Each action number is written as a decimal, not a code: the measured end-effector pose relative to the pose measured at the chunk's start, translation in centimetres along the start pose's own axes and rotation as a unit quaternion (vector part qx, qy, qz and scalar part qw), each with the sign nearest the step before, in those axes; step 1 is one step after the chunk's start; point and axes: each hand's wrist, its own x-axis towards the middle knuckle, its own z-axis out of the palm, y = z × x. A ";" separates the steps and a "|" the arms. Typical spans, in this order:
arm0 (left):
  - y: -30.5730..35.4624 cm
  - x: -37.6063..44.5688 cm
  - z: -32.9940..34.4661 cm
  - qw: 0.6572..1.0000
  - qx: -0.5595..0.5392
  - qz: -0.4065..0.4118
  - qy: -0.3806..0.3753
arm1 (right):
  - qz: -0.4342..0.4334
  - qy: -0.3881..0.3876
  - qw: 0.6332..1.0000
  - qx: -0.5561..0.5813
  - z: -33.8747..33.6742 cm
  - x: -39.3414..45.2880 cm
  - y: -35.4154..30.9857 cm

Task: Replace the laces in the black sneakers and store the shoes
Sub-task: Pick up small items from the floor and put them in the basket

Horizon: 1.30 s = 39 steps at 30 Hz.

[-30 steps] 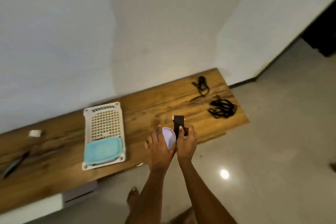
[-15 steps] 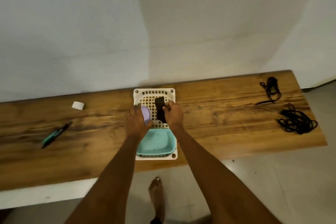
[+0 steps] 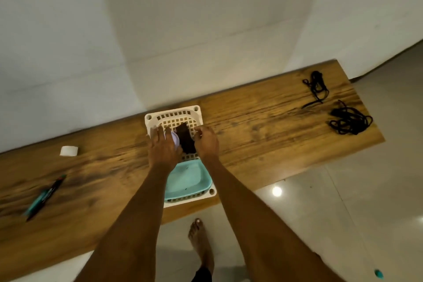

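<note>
Your left hand covers most of a pale round lid, fingers spread flat on it, so it's hard to identify. Right hand has fingers loosely curled beside a dark blurry thing in the basket; can't tell if they're gripping. Two lace bundles on the counter, no sneakers visible.

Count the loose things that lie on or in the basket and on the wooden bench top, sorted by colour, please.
White or pale: 3, namely the basket, the tape roll, the round lid
Black: 3, namely two lace bundles, the dark cloth
Teal: 2, namely the tub, the pen
Total: 8
</note>
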 end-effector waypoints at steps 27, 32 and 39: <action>57.6 -33.2 27.8 0.791 0.159 0.545 -0.228 | 0.520 0.484 0.626 0.323 -27.0 -23.2 58.0; 63.4 -38.6 34.3 0.728 0.209 0.601 -0.254 | 0.573 0.532 0.496 0.376 -27.7 -26.5 66.3; 67.1 -42.6 44.0 0.640 0.281 0.657 -0.282 | 0.630 0.497 0.376 0.463 -25.5 -28.2 76.7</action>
